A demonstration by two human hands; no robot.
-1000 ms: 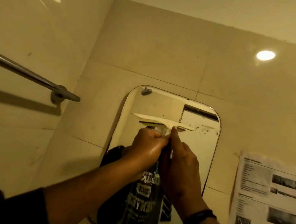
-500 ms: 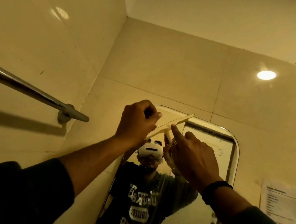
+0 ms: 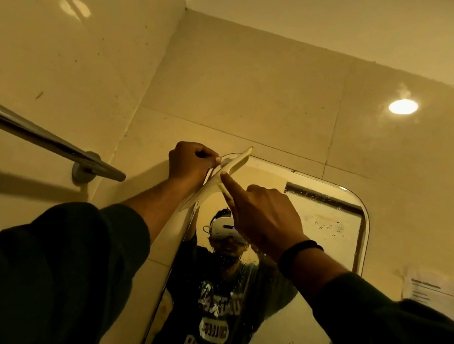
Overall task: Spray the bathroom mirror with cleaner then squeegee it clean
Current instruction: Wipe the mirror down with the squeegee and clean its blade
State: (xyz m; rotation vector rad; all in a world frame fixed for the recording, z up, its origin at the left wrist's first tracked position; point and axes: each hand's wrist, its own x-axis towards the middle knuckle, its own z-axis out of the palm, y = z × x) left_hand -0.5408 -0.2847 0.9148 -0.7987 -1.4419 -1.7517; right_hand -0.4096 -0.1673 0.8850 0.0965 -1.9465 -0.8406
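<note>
A rounded-corner mirror [image 3: 319,270] hangs on the tiled wall, wet with droplets and streaks in its upper right. A white squeegee [image 3: 219,178] lies tilted against the mirror's top left corner, blade running from lower left to upper right. My left hand [image 3: 191,162] grips its handle, fingers curled round it. My right hand [image 3: 263,215] reaches in from the right, its extended index finger pressing on the blade's back while the other fingers curl. No spray bottle is in view.
A chrome towel rail [image 3: 42,139] juts from the left wall beside the mirror. A printed paper notice [image 3: 440,298] is stuck on the wall right of the mirror. A ceiling light's reflection [image 3: 402,106] glares on the tiles above.
The squeegee went from level at mid-mirror up to the top left corner and tilted steeply. Both hands rose with it; the view tipped upward.
</note>
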